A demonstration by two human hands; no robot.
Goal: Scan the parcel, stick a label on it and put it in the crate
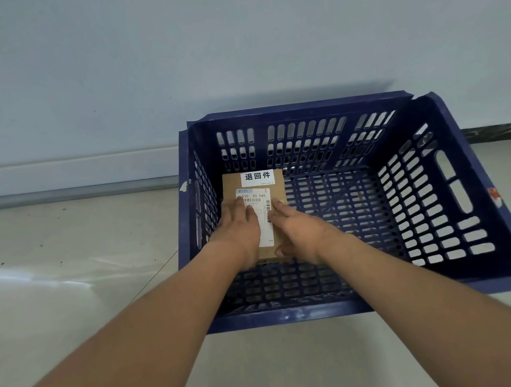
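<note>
Here both hands' fingers [243,208] lie flat on parcel [258,215].

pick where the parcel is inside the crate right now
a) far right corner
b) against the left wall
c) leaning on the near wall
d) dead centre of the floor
b: the parcel lies flat under the left hand and the right hand, close along the left wall of the crate.

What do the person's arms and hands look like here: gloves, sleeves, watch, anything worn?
Nothing worn that shows. Left hand and right hand are bare, no gloves or rings visible. Both forearms are uncovered up to the frame edge: no sleeves, watch, wristband or markings.
</note>
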